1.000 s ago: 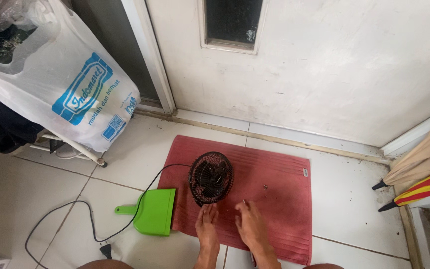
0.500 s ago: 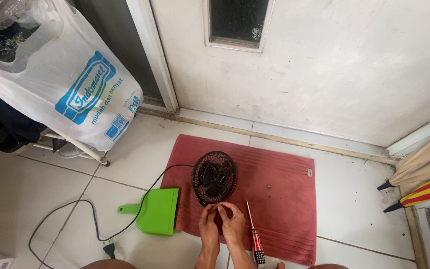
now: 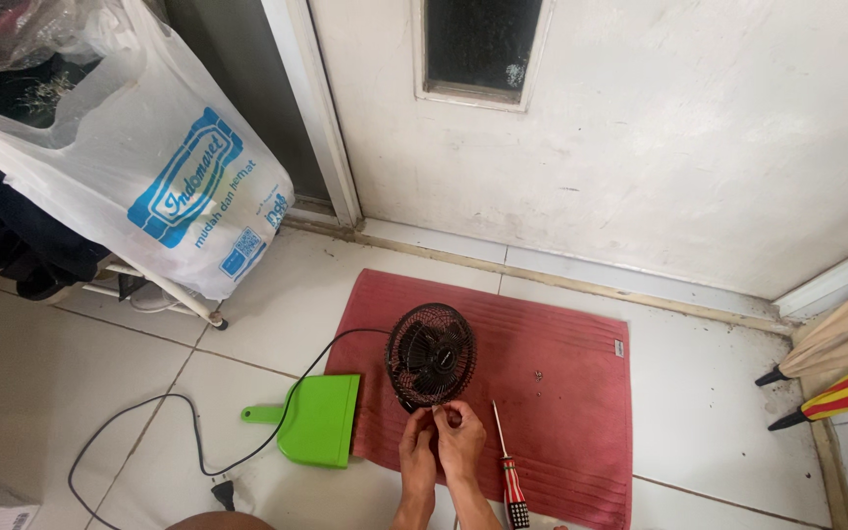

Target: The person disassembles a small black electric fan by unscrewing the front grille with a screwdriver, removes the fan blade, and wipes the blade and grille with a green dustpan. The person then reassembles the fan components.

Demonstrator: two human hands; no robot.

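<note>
A small black table fan (image 3: 431, 354) with a wire grille stands on a red floor mat (image 3: 561, 393). My left hand (image 3: 417, 443) and my right hand (image 3: 460, 440) are pressed together at the bottom edge of the grille, fingertips pinching there; what they pinch is too small to tell. A screwdriver (image 3: 509, 473) with a red, white and black striped handle lies on the mat just right of my right hand. Some tiny screws (image 3: 539, 374) lie on the mat to the right of the fan.
A green dustpan (image 3: 314, 420) lies left of the mat, with the fan's black cord (image 3: 174, 404) and plug (image 3: 224, 488) trailing over the white tiles. A white plastic bag (image 3: 149, 167) hangs on a rack at left. White door (image 3: 640, 128) behind; folded umbrellas (image 3: 841, 373) at right.
My right hand let go of the screwdriver, which now lies on the mat, and joined my left hand at the fan's lower grille. The view shifted slightly.
</note>
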